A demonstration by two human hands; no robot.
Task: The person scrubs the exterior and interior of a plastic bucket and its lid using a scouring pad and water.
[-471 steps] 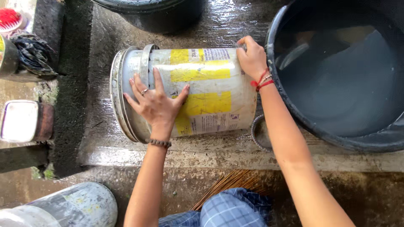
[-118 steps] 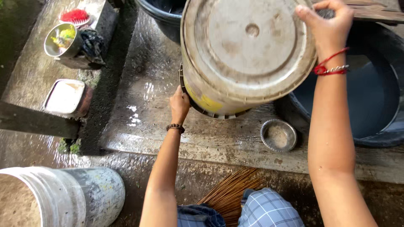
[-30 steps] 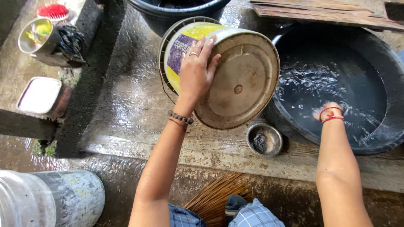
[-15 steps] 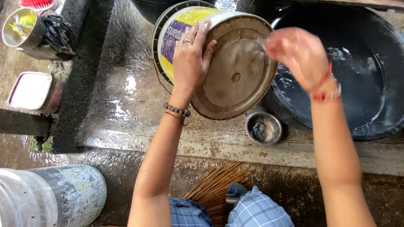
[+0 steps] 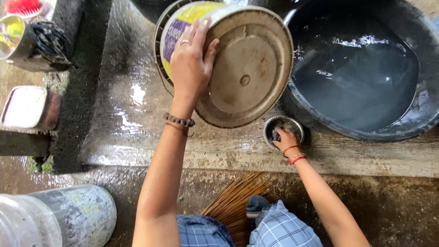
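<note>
- The left hand lies flat, fingers spread, on the wall of a tilted plastic bucket, steadying it on the wet concrete slab near the slab's far edge.
- The right hand dips into a small steel bowl by the slab's front edge; its grip is pinched on something dark.
- A black tub of water stands at the slab's right end.
- A broom lies on the muddy floor below.

The right hand has left the upturned bucket's base and now dips into the small steel bowl below it.
</note>
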